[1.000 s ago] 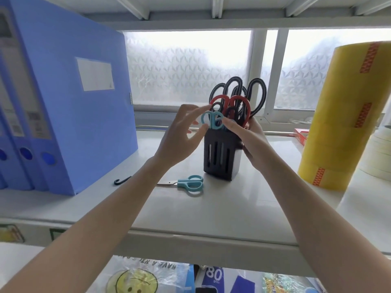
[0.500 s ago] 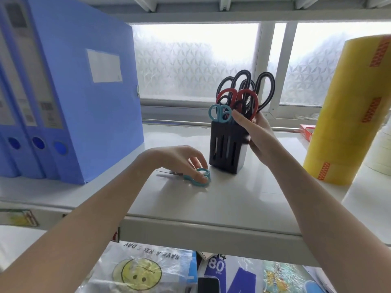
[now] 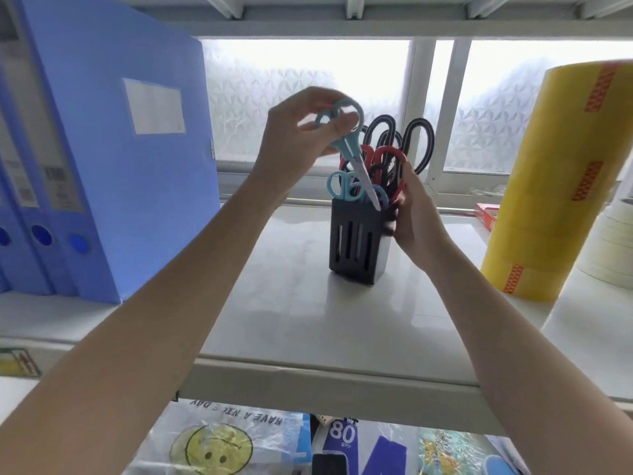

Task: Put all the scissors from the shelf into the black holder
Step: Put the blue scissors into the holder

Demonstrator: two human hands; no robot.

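The black holder (image 3: 356, 243) stands upright on the white shelf (image 3: 308, 313), with black, red and teal scissors sticking up out of it. My left hand (image 3: 294, 132) holds a pair of teal scissors (image 3: 346, 145) by the handles above the holder, blades pointing down, their tip at the holder's rim. My right hand (image 3: 414, 214) grips the holder's right side. Another teal pair (image 3: 342, 186) sits in the holder's front left slot.
Blue file boxes (image 3: 102, 159) stand at the left of the shelf. A tall stack of yellow tape rolls (image 3: 555, 186) and white tape rolls (image 3: 609, 245) fill the right. A frosted window lies behind. Plastic bags lie on the shelf below.
My left hand dropped to the shelf, took the teal scissors lying there, and lifted them over the holder. My right hand stayed on the holder.
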